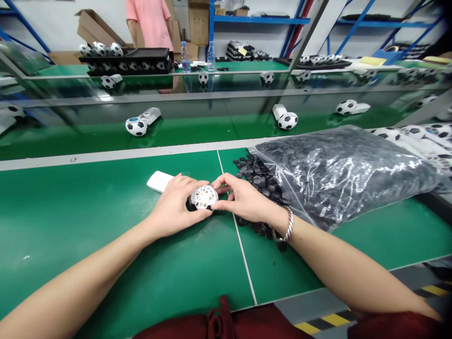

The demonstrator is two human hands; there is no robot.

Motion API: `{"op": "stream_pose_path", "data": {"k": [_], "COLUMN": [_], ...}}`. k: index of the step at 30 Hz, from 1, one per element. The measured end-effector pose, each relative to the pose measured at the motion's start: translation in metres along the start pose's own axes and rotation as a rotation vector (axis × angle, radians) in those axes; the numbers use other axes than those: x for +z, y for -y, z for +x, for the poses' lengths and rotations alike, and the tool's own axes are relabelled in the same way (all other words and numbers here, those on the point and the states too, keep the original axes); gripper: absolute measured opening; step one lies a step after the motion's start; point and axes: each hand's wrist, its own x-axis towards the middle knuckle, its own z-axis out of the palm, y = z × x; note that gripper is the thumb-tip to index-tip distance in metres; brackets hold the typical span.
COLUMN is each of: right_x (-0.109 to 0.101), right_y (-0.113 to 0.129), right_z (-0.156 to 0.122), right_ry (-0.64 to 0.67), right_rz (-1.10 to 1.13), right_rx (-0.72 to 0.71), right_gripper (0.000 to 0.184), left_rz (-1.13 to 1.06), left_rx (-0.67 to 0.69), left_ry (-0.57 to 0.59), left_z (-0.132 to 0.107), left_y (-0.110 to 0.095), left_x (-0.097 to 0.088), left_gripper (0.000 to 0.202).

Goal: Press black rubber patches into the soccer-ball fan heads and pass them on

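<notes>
A white soccer-ball-shaped unit point(205, 197) with a cut-out pattern on its face lies low over the green bench. Its white handle point(160, 181) sticks out to the left, beyond my left hand point(178, 202). That hand is wrapped round the ball end, thumb along the near side. From the right, my right hand point(240, 197) grips the ball's edge between thumb and fingers. A dark patch shows at the thumb tip; whether it is a separate piece I cannot tell. Loose black pieces point(259, 174) are heaped just beyond and beneath my right wrist.
A clear plastic bag point(346, 169) full of black pieces lies at the right. Behind a pale bench edge, soccer-ball units point(287, 120) with handles sit on a green belt point(212, 127). Farther back are black trays point(127, 61), bottles point(211, 56) and a person in pink point(150, 21).
</notes>
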Motion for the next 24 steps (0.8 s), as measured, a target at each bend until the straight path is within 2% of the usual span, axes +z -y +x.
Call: {"op": "stream_pose_path", "data": {"k": [3,5,7,9,12,16,20,24], "right_x": [-0.025,-0.043,-0.054,-0.057,-0.05,-0.041,-0.04,-0.037], "right_y": [-0.003,-0.007,-0.011,-0.015,-0.019,-0.022,-0.021,-0.01], "right_z": [0.002,0.002,0.001,0.0,0.001,0.002,0.003,0.0], "right_ry": [-0.107,-0.268,-0.351,-0.309,-0.19,-0.134,-0.102,-0.056], "right_rz": [-0.162,-0.39,-0.612,-0.746,-0.822,-0.868,-0.807,-0.609], "right_rx": [0.009,0.066,0.13,0.152,0.145,0.142,0.157,0.097], "right_gripper": [0.019,0.012,0.008,0.009,0.009,0.011,0.003,0.004], "left_rz": [0.004,0.013,0.018,0.01,0.0,0.002,-0.05,-0.157], "left_rx": [0.028,0.037,0.041,0.045,0.033,-0.017,0.004,0.034], "left_ry": [0.05,0.055,0.071,0.131,0.22,0.175,0.214,0.246], "left_z": [0.0,0.0,0.0,-0.001,-0.003,-0.004,-0.004,-0.006], "left_y": [0.001,0.002,0.002,0.001,-0.003,-0.008,-0.006,0.0], "left_x": [-0.001,-0.003,-0.006,-0.009,-0.011,-0.005,-0.006,-0.01], "left_gripper": [0.06,0.063,0.061,0.056,0.059,0.062,0.059,0.059]}}
